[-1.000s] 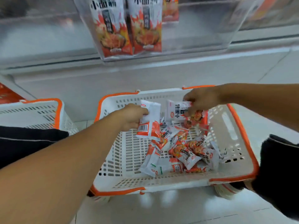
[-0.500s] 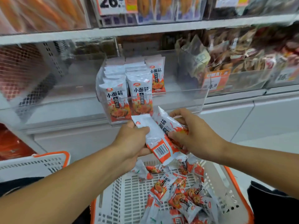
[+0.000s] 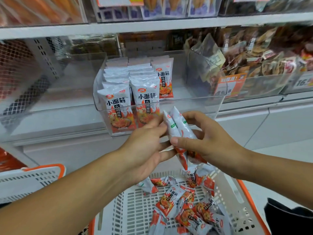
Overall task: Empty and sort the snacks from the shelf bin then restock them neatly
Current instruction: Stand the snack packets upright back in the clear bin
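Two white-and-orange snack packets (image 3: 177, 128) stand upright, pressed together, just in front of the clear shelf bin (image 3: 199, 106). My right hand (image 3: 208, 141) grips them from the right with thumb and fingers. My left hand (image 3: 145, 148) touches their left side with its fingertips. Inside the bin, packets of the same snack (image 3: 133, 92) stand in neat rows, filling its left part. Below my hands, a white basket with an orange rim (image 3: 243, 197) holds several loose packets (image 3: 183, 206).
A second white basket (image 3: 33, 180) sits at the lower left. To the right of the clear bin, another bin (image 3: 254, 82) holds brown snack bags behind an orange price tag. More goods fill the shelf above. A dark garment shows at the lower right.
Both hands lifted packets out of the basket and brought them together in front of the shelf bin. The view rose from the basket to the shelves.
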`<state>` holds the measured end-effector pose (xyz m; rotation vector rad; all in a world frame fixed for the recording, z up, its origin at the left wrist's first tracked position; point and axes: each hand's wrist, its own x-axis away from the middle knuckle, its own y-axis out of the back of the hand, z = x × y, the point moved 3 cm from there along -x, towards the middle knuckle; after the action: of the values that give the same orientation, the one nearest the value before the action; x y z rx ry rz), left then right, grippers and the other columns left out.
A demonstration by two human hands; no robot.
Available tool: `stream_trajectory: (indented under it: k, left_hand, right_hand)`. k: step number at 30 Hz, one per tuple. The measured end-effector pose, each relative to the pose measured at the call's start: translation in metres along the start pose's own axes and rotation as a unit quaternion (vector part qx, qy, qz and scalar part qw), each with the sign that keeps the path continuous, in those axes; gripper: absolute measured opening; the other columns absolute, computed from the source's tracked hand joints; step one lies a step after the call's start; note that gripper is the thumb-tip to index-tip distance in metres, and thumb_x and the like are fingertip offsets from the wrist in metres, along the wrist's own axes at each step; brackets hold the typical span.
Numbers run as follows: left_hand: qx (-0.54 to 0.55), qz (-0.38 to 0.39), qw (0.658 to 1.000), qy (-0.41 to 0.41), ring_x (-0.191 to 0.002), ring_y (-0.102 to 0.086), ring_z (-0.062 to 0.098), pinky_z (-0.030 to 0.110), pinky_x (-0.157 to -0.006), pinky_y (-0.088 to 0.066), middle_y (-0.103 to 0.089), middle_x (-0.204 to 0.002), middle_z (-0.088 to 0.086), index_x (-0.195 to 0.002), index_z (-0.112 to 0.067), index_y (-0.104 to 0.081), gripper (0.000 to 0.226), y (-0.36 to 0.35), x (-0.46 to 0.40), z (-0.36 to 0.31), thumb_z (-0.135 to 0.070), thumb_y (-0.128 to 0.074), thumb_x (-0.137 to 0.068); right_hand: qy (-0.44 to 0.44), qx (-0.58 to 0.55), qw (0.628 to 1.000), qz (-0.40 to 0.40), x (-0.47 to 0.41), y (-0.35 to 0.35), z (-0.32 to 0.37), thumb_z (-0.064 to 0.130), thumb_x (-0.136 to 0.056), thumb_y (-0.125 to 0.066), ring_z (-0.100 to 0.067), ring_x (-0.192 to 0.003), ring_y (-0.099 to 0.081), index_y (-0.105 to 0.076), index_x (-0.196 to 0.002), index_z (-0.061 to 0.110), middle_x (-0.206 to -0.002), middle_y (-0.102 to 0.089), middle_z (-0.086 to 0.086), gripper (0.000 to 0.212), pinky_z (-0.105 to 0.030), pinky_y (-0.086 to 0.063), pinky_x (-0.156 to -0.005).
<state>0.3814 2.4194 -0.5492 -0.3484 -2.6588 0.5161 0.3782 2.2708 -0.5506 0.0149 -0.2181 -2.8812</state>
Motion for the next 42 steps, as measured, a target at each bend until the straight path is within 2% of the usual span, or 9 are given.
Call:
stream_trajectory:
  k: [4, 8, 12, 19, 22, 25, 30, 37, 42]
  left_hand:
    - [-0.037, -0.040, 0.999, -0.006, -0.097, -0.073, 0.023, 0.038, -0.082, -0.061, -0.076, -0.105, 0.006, -0.133, -0.024, -0.053, 0.044, 0.006, -0.004, 0.008, -0.005, -0.062, -0.095]
    - [-0.102, -0.063, 0.993, 0.023, -0.082, -0.072, 0.012, 0.022, -0.066, -0.054, -0.077, -0.099, 0.001, -0.121, -0.013, -0.066, 0.041, 0.007, -0.002, 0.016, -0.027, -0.076, -0.083]
    - [-0.110, -0.090, 0.990, -0.005, -0.075, -0.067, 0.008, 0.023, -0.067, -0.052, -0.077, -0.093, -0.002, -0.115, -0.017, -0.068, 0.061, 0.006, 0.001, 0.015, -0.039, -0.084, -0.060]
    - [-0.073, -0.118, 0.986, -0.096, -0.077, -0.069, 0.021, 0.035, -0.073, -0.060, -0.074, -0.100, 0.020, -0.102, -0.010, -0.065, 0.051, 0.002, 0.006, 0.005, -0.027, -0.082, -0.057]
    - [-0.074, -0.096, 0.985, -0.122, -0.079, -0.073, 0.018, 0.027, -0.066, -0.059, -0.074, -0.102, 0.016, -0.103, -0.010, -0.066, 0.048, 0.003, 0.004, -0.001, -0.023, -0.082, -0.059]
    - [-0.125, -0.043, 0.987, -0.090, -0.096, -0.073, 0.021, 0.035, -0.086, -0.059, -0.075, -0.106, 0.006, -0.116, -0.015, -0.064, 0.064, 0.001, 0.004, -0.004, -0.026, -0.084, -0.056]
    - [-0.192, 0.017, 0.979, -0.068, -0.096, -0.074, 0.022, 0.037, -0.086, -0.060, -0.076, -0.104, 0.006, -0.117, -0.015, -0.067, 0.038, -0.004, 0.006, -0.008, -0.013, -0.076, -0.081]
    - [-0.426, -0.019, 0.876, -0.223, -0.091, -0.069, -0.002, 0.022, -0.083, -0.056, -0.074, -0.101, -0.015, -0.113, -0.029, -0.071, 0.040, 0.000, 0.008, -0.025, -0.022, -0.084, -0.076]
    - [-0.482, -0.030, 0.818, -0.314, -0.091, -0.066, -0.005, 0.025, -0.082, -0.055, -0.070, -0.101, -0.020, -0.116, -0.035, -0.064, 0.048, -0.010, 0.009, -0.041, -0.039, -0.085, -0.072]
  right_hand:
    - [0.001, -0.022, 0.997, -0.070, -0.003, 0.005, 0.005, 0.023, -0.076, -0.082, -0.044, -0.083, -0.071, -0.059, -0.112, 0.016, -0.107, -0.071, 0.001, 0.043, -0.065, -0.057, -0.069]
    - [-0.013, -0.035, 0.994, -0.100, -0.004, 0.006, 0.011, 0.013, -0.094, -0.063, -0.028, -0.088, -0.073, -0.065, -0.109, 0.018, -0.106, -0.073, -0.006, 0.016, -0.045, -0.061, -0.078]
    - [-0.034, -0.125, 0.987, -0.094, 0.002, 0.003, 0.017, 0.021, -0.101, -0.054, -0.020, -0.081, -0.073, -0.066, -0.113, 0.015, -0.098, -0.076, -0.007, 0.018, -0.029, -0.059, -0.063]
    - [-0.041, -0.160, 0.983, -0.079, 0.007, -0.007, 0.015, 0.020, -0.092, -0.067, -0.029, -0.089, -0.074, -0.064, -0.114, 0.011, -0.101, -0.076, -0.009, 0.025, -0.039, -0.062, -0.074]
    - [-0.068, -0.177, 0.977, -0.098, 0.003, 0.000, 0.015, 0.021, -0.096, -0.062, -0.029, -0.082, -0.073, -0.066, -0.112, 0.010, -0.100, -0.076, -0.015, 0.020, -0.039, -0.060, -0.070]
    - [-0.060, -0.223, 0.967, -0.109, -0.002, 0.004, 0.017, 0.016, -0.099, -0.056, -0.024, -0.075, -0.072, -0.065, -0.113, 0.005, -0.099, -0.075, -0.017, 0.020, -0.033, -0.060, -0.062]
    - [-0.018, -0.212, 0.972, -0.101, -0.007, 0.004, 0.018, 0.012, -0.098, -0.056, -0.026, -0.087, -0.073, -0.063, -0.116, 0.003, -0.102, -0.075, -0.016, 0.021, -0.032, -0.060, -0.070]
    - [0.002, 0.000, 0.997, 0.079, -0.012, 0.028, 0.037, 0.000, -0.079, -0.073, -0.027, -0.105, -0.071, -0.064, -0.121, 0.006, -0.111, -0.074, -0.011, 0.043, -0.038, -0.059, -0.088]
    - [0.035, 0.036, 0.994, 0.097, -0.015, 0.040, 0.059, 0.003, -0.079, -0.071, -0.027, -0.107, -0.070, -0.064, -0.119, 0.005, -0.112, -0.074, -0.012, 0.041, -0.038, -0.057, -0.092]
